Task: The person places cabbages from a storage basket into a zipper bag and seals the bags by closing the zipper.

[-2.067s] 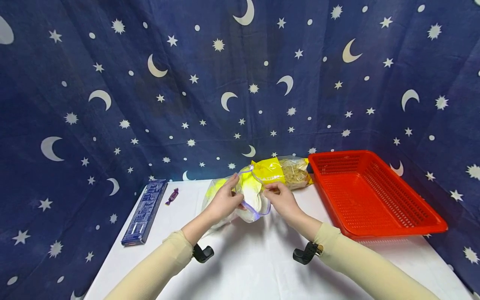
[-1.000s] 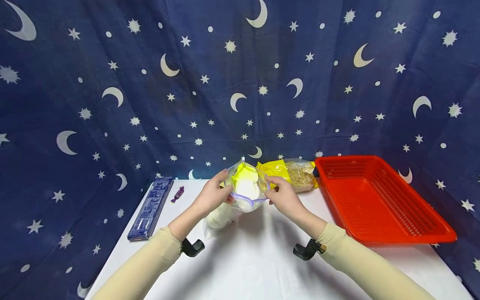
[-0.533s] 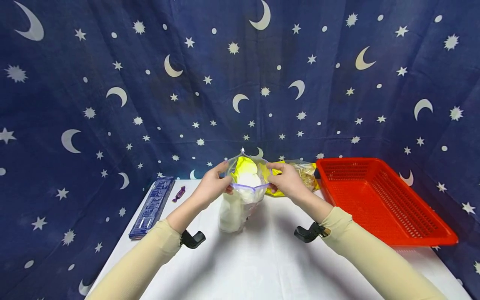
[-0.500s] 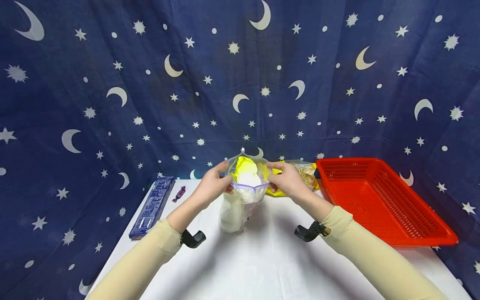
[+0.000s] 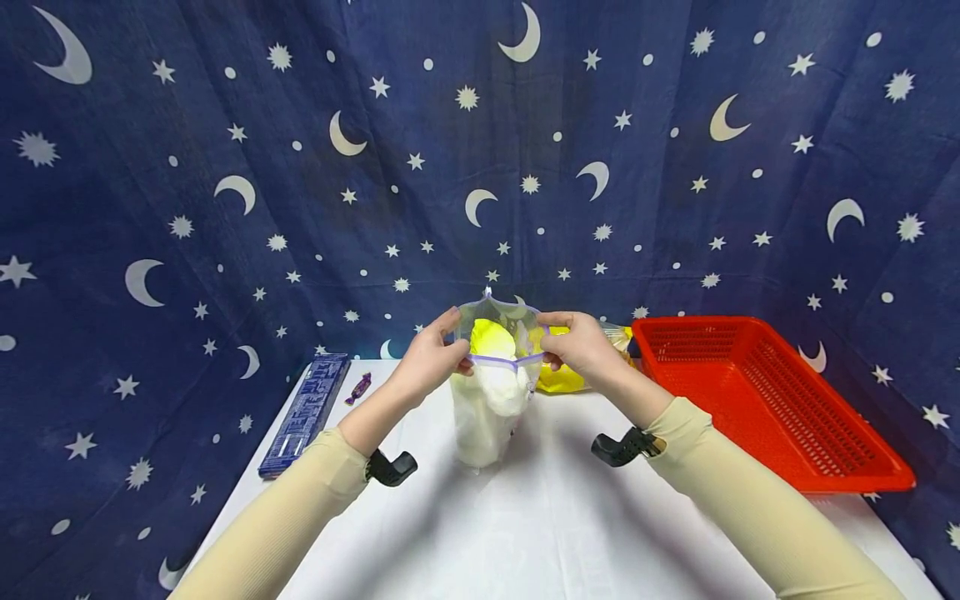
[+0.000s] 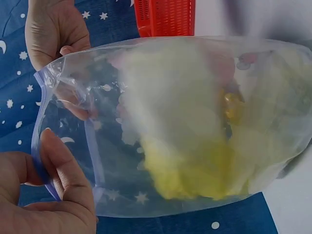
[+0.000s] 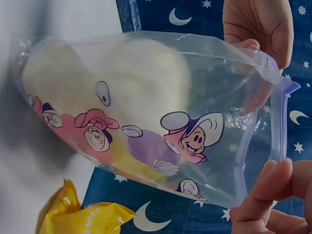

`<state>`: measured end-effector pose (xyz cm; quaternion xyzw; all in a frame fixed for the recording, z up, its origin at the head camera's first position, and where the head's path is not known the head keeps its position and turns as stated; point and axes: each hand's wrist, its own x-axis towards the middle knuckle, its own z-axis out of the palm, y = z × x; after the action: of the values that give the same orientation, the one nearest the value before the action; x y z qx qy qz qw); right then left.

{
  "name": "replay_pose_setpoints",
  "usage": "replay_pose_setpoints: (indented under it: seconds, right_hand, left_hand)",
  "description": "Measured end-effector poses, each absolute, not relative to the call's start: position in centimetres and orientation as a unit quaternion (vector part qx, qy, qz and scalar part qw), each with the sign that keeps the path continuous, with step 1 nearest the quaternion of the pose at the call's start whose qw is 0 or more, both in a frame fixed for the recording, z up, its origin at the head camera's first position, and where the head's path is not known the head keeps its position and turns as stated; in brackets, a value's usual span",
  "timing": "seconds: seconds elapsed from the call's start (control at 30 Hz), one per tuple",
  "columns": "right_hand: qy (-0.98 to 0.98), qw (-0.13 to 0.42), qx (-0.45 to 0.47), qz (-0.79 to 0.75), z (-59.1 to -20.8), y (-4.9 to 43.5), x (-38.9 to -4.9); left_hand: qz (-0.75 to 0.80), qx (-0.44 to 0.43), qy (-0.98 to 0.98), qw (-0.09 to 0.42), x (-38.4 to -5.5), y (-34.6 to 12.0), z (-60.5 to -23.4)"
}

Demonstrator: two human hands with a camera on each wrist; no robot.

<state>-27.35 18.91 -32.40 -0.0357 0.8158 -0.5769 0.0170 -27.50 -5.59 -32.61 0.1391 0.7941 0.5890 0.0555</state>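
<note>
A clear zip bag (image 5: 480,429) with a purple closure strip stands upright off the middle of the table, its mouth spread wide. Cartoon shell figures are printed on its side in the right wrist view. Inside sits something soft-looking, white and yellow (image 5: 492,340), whose kind I cannot tell. My left hand (image 5: 433,354) pinches the left edge of the mouth between thumb and fingers, also plain in the left wrist view. At the opposite edge, the right hand (image 5: 585,346) pinches the rim the same way. Fingertips behind the film are partly blurred.
Behind my right hand lies a yellow packet (image 5: 562,379), partly covered. A red plastic basket (image 5: 712,408) stands at the right. To the left are a purple wrapped candy (image 5: 358,388) and a flat blue box (image 5: 306,417). A starry curtain (image 5: 420,200) hangs behind the table.
The bag was tilted over to the left and has swung upright. Both hands have lifted its mouth and spread it wider, and its contents have slid lower inside.
</note>
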Motion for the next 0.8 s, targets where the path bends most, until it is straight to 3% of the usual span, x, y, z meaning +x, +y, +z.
replay_pose_setpoints:
  seconds: [0.43, 0.63, 0.8]
  right_hand:
    - [0.825, 0.010, -0.038, -0.564, -31.3, 19.3, -27.6]
    - [0.808, 0.034, -0.051, -0.586, -30.2, 19.3, -27.5]
    - [0.825, 0.066, -0.074, -0.556, -30.6, 19.3, -27.5]
  left_hand:
    - [0.623, 0.132, 0.770, 0.043, -27.6, -4.6, -32.4]
    - [0.630, 0.129, 0.765, 0.042, -27.3, -4.1, -32.4]
    - [0.623, 0.138, 0.766, 0.075, -27.2, -3.8, -33.0]
